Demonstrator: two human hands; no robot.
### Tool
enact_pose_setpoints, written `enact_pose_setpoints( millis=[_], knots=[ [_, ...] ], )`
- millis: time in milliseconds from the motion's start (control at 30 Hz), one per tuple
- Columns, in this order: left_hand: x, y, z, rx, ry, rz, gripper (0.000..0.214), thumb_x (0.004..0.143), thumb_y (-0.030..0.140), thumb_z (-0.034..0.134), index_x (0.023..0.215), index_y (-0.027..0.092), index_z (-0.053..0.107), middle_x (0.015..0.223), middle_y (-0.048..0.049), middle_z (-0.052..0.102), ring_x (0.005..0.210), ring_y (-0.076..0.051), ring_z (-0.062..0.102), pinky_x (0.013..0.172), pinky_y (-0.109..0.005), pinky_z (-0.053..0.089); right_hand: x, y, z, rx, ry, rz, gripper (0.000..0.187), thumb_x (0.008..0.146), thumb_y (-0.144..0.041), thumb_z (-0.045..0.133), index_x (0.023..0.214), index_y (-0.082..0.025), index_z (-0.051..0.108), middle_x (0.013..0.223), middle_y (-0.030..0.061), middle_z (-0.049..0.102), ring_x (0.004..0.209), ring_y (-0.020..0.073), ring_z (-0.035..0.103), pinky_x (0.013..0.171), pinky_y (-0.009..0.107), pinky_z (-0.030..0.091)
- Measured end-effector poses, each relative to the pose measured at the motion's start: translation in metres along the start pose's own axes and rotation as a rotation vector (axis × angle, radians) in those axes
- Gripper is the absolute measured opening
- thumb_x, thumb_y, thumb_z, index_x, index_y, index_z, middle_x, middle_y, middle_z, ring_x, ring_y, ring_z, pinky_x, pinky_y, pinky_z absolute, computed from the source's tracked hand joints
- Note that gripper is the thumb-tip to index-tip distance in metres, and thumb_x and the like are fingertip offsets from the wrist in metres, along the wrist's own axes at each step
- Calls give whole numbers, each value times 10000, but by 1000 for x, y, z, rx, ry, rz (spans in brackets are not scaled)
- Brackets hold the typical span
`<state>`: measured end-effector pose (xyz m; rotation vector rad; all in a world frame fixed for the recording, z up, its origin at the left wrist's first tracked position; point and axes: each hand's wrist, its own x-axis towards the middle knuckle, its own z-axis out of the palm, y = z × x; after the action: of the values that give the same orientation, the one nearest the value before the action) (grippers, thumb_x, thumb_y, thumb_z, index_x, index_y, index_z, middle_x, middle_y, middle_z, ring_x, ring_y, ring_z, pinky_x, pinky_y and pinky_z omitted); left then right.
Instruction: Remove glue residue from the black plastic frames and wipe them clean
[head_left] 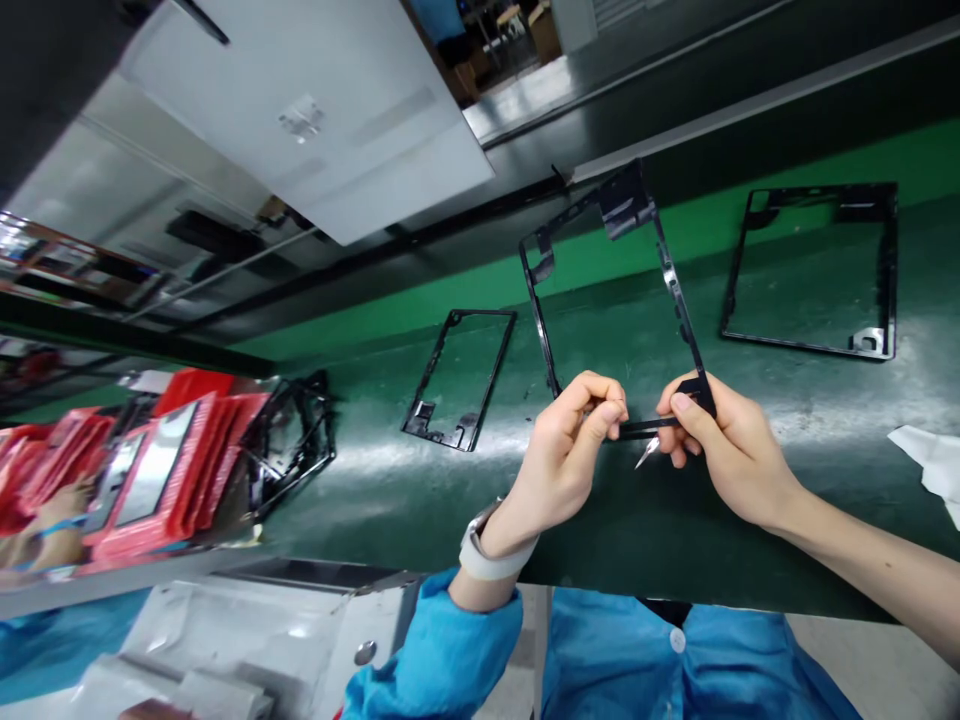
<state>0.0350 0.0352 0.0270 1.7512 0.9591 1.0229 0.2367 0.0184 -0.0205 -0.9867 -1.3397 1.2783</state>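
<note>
Both my hands hold a thin black plastic frame by its near end, with its far end tilted up off the green bench. My left hand is closed in a pinch at the near left corner; what lies between thumb and fingertips is mostly hidden. Around the near right corner my right hand is closed, thumb on top. A small pointed metal tool sticks out from under the right fingers, its handle hidden. Similar black frames lie flat on either side, a left frame and a right frame.
More black frames are piled on the bench at left, beside red bubble-wrap packs. Another person's hand is at those packs. A white cloth or paper lies at right. A white panel hangs over the far side.
</note>
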Motion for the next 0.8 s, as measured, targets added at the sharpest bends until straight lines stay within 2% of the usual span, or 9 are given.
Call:
enact_pose_setpoints(
  millis=[67, 200, 400, 500, 600, 800],
  knots=[
    [1, 3, -4, 238, 4, 60, 160, 1115, 238, 554, 978, 191, 622, 919, -15, 604, 806, -130, 566, 730, -268, 463, 0, 0, 0, -16, 3, -7, 282, 1159, -462, 499, 1049, -226, 607, 774, -43, 674, 610, 88, 630, 595, 241, 479],
    [-2, 3, -6, 606, 6, 186, 127, 1075, 142, 603, 984, 191, 677, 951, -17, 679, 895, -147, 645, 810, -276, 506, 1, -1, 0, -45, 4, -14, 281, 1163, -457, 489, 1053, -225, 603, 777, -41, 674, 616, 96, 630, 613, 256, 484],
    [-10, 4, -4, 899, -72, 306, 108, 1074, 162, 609, 1026, 175, 705, 962, -30, 687, 871, -172, 627, 811, -323, 480, 1, 0, -1, -117, -3, -29, 286, 1167, -449, 471, 1056, -221, 602, 780, -35, 679, 625, 106, 637, 648, 277, 500],
    [-13, 9, -9, 950, -124, 318, 134, 1089, 172, 577, 1029, 163, 697, 963, -42, 686, 867, -184, 612, 793, -335, 462, 1, -1, -1, -119, -4, -25, 286, 1167, -452, 471, 1056, -224, 601, 782, -39, 679, 627, 102, 640, 646, 273, 500],
    [-17, 11, -17, 894, -167, 286, 129, 1091, 178, 581, 1051, 164, 702, 983, -41, 690, 892, -183, 621, 812, -328, 476, 1, -1, -1, -119, -8, -19, 294, 1168, -459, 465, 1051, -224, 597, 782, -40, 678, 626, 100, 642, 642, 269, 499],
    [-20, 16, -27, 599, -293, 42, 95, 1067, 136, 625, 1036, 195, 693, 977, -12, 668, 893, -138, 640, 806, -262, 511, 2, -1, -1, -128, -13, -14, 315, 1166, -477, 455, 1049, -220, 594, 780, -26, 683, 627, 115, 642, 639, 279, 491]
  ],
)
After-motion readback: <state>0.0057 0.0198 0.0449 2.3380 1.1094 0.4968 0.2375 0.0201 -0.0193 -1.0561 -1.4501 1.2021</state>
